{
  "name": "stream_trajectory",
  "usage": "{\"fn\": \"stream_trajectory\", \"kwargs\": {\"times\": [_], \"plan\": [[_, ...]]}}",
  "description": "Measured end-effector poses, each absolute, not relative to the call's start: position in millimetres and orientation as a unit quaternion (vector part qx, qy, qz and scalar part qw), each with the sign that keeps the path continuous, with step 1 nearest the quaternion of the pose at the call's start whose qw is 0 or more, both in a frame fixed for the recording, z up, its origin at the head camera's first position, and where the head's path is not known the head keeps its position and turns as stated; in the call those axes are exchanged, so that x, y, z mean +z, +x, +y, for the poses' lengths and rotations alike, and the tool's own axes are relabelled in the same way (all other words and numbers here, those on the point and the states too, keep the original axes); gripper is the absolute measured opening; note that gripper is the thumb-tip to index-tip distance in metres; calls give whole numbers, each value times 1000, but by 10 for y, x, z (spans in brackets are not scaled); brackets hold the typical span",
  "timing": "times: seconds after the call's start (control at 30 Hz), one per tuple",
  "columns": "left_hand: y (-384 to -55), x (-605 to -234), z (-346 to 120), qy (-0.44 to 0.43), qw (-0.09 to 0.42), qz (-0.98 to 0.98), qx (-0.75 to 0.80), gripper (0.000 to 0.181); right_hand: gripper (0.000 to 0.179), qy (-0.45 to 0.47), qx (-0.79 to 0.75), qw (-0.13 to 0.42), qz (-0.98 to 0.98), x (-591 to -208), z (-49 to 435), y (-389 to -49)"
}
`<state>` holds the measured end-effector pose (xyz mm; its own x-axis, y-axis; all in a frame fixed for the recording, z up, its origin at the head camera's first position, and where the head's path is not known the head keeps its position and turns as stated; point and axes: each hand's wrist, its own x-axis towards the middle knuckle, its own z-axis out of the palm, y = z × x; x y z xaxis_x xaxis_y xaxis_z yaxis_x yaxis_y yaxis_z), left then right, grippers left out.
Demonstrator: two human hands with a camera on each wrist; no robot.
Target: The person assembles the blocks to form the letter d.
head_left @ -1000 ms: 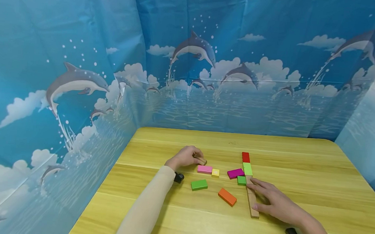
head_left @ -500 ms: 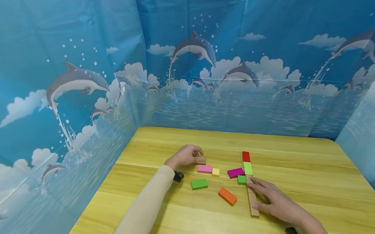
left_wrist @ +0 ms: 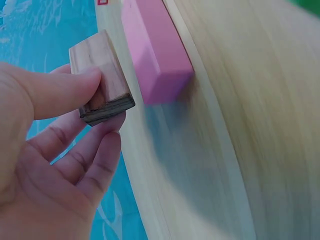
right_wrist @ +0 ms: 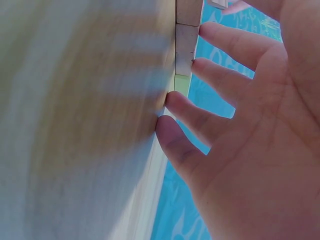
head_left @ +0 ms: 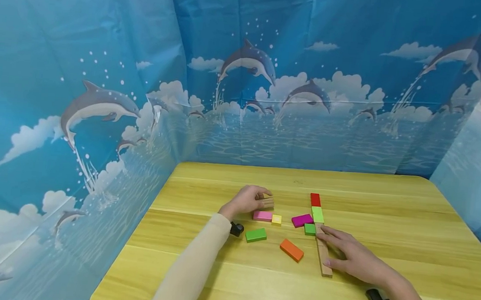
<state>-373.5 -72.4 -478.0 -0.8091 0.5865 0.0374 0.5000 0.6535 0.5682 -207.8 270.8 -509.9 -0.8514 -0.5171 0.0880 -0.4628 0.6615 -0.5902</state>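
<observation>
My left hand [head_left: 248,199] pinches a plain wooden block [left_wrist: 97,70] between thumb and fingers, above the far left part of the table. Just below it lies a pink block [left_wrist: 155,50], with a small yellow block [head_left: 276,219] at its right end. On the right, the fingertips of my right hand [head_left: 355,257] touch a line of plain wooden blocks [head_left: 322,256]. A lime block [head_left: 318,215] and a red block [head_left: 315,199] extend that line away from me. Against its left side sits a small green block [head_left: 309,229], beside a slanted magenta block [head_left: 301,220].
Nearer to me lie a longer green block [head_left: 256,235] and a slanted orange block [head_left: 291,250]. The wooden table [head_left: 263,288] has a rounded far edge, with a blue dolphin-print curtain [head_left: 242,122] behind it and along the sides.
My left hand has moved a little to the right with the wooden block, which has turned in its fingers. The right hand stays on the line of blocks.
</observation>
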Motion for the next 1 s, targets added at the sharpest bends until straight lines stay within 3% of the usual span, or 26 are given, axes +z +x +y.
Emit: {"fn": "stream_trajectory", "kwargs": {"times": [0.43,0.73,1.0], "plan": [[-3684,-4827,-425,332,72,894,291,48,70,-268,-311,45,911,-5099,2711,-2077],[-3665,-4884,-370,328,97,887,309,40,67,-283,-303,23,910,-5118,2702,-2067],[-3641,-4860,-363,322,133,888,300,32,70,-270,-312,43,910,-5127,2719,-2087]]}}
